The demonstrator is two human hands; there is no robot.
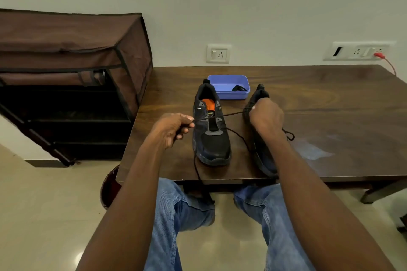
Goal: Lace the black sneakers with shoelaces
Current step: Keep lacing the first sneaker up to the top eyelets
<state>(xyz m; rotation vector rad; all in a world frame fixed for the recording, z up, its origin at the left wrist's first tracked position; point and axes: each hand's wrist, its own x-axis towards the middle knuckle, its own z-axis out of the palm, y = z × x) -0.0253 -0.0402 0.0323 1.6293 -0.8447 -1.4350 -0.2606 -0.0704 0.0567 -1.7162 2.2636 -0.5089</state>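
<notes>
From the head camera, two black sneakers stand side by side on the dark wooden desk, toes toward the person. The left sneaker sits unlaced, its orange insole showing. The right sneaker is partly hidden behind the right hand, whose grip is closed on the shoe's upper part, seemingly pinching the lace there, though the fingertips are hard to make out. A black shoelace runs taut across the left sneaker to the left hand, which pinches its end between thumb and fingers; more lace loops down over the desk's front edge. Behind the shoes lies a purple tray holding a dark bundle. A brown fabric rack stands to the left.
</notes>
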